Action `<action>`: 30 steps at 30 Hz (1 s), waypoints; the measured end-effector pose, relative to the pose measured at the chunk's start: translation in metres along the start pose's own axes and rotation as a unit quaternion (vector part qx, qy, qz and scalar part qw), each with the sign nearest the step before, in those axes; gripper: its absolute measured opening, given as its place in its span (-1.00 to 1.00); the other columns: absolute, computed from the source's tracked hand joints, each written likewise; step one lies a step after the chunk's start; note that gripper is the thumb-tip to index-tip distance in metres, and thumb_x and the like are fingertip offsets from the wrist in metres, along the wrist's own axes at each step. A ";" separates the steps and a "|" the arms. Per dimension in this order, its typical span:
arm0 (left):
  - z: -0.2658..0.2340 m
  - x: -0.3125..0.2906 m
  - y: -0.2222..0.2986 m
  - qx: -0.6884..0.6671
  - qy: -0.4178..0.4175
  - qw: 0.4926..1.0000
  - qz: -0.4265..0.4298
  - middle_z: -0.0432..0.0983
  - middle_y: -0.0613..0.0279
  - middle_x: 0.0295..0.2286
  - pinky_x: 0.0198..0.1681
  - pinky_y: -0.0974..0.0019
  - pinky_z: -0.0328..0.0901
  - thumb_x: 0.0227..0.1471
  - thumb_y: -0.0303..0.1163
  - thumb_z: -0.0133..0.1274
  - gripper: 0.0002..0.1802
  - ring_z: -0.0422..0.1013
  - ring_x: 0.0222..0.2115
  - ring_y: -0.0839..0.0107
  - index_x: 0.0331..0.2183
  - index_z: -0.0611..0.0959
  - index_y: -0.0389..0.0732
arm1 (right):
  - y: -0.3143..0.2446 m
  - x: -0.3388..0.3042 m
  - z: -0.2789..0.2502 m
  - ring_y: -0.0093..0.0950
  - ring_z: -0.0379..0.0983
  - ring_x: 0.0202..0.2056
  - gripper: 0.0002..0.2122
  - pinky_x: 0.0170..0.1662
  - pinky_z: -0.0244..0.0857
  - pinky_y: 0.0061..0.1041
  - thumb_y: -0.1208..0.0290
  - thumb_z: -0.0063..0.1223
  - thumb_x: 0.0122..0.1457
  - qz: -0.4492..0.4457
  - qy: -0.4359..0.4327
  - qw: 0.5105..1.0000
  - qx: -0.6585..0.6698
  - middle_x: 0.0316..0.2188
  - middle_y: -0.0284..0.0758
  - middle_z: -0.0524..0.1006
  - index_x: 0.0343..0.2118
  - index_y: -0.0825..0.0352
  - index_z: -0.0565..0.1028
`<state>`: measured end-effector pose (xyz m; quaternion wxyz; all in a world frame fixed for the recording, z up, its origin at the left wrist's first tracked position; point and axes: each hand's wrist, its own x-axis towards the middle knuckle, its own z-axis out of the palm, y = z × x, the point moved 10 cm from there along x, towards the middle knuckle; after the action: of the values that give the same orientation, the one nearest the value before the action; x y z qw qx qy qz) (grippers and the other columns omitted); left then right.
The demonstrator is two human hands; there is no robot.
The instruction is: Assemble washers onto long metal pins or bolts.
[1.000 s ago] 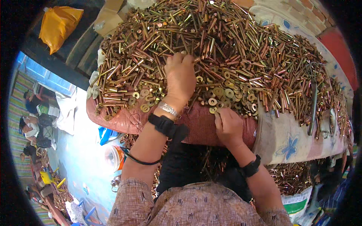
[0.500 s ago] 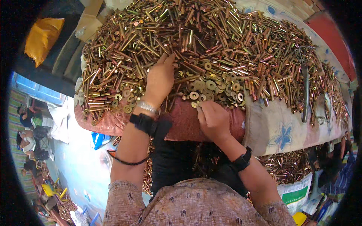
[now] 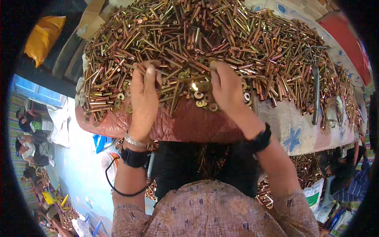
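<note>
A wide heap of brassy metal tubes and rods point(image 3: 166, 35) covers the padded surface in front of me. At its near edge lie flat round washers point(image 3: 200, 103), several of them between my hands. My left hand point(image 3: 144, 98) is at the heap's left front, its fingers curled with the thumb up; what they hold is hard to make out. My right hand point(image 3: 229, 89) is over the washers' right side, fingertips pinched together at the tubes' edge. A small brassy glint shows at those fingertips, too small to name. Each wrist wears a black band.
A dark-handled hand rake point(image 3: 316, 94) lies on the heap at the right. Under the near edge is a rolled red cloth point(image 3: 177, 126), beside a pale flowered cloth point(image 3: 292, 136). An orange bag point(image 3: 44, 39) sits far left. Other people point(image 3: 29, 122) are at the left rim.
My hands have moved apart: the left one leftward, its fingers now curled, the right one up and forward from the near edge onto the washers.
</note>
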<state>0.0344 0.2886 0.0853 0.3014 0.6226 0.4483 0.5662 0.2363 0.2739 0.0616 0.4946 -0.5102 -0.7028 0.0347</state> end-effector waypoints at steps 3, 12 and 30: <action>0.016 -0.037 -0.024 -0.128 -0.026 0.973 -0.192 0.24 0.38 -0.64 -0.52 0.48 0.16 0.13 -0.32 -0.17 -0.80 0.16 -0.60 0.61 -0.26 0.40 -0.24 | 0.019 0.026 0.030 -0.10 0.38 -0.35 -0.86 -0.32 0.24 -0.22 0.54 -0.05 -0.01 0.013 -0.085 0.993 -0.085 -0.43 -0.10 0.44 -0.35 0.40 0.35; 0.045 -0.095 -0.067 -0.192 -0.124 0.919 -0.321 0.34 0.30 -0.46 -0.50 0.49 0.18 0.08 -0.44 -0.20 -0.70 0.15 -0.58 0.60 -0.10 0.34 -0.25 | 0.048 0.042 0.074 -0.09 0.37 -0.31 -0.76 -0.28 0.24 -0.22 0.37 0.01 -0.06 0.049 -0.267 0.950 -0.155 -0.43 -0.06 0.44 -0.35 0.42 0.38; 0.053 -0.122 -0.072 -0.221 -0.121 0.911 -0.326 0.46 0.12 -0.41 -0.65 0.54 0.16 0.06 -0.43 -0.16 -0.70 0.27 -0.65 0.57 -0.14 0.32 -0.29 | -0.036 -0.059 0.020 -0.21 0.37 -0.32 -0.83 -0.30 0.31 -0.31 0.56 -0.06 -0.15 -0.053 -0.254 0.945 -0.198 -0.43 -0.20 0.41 -0.41 0.38 0.38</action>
<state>0.0756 0.2162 -0.0405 0.6511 0.4227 0.4498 0.4417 0.1964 0.2216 0.0322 0.1895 -0.5344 -0.8237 -0.0030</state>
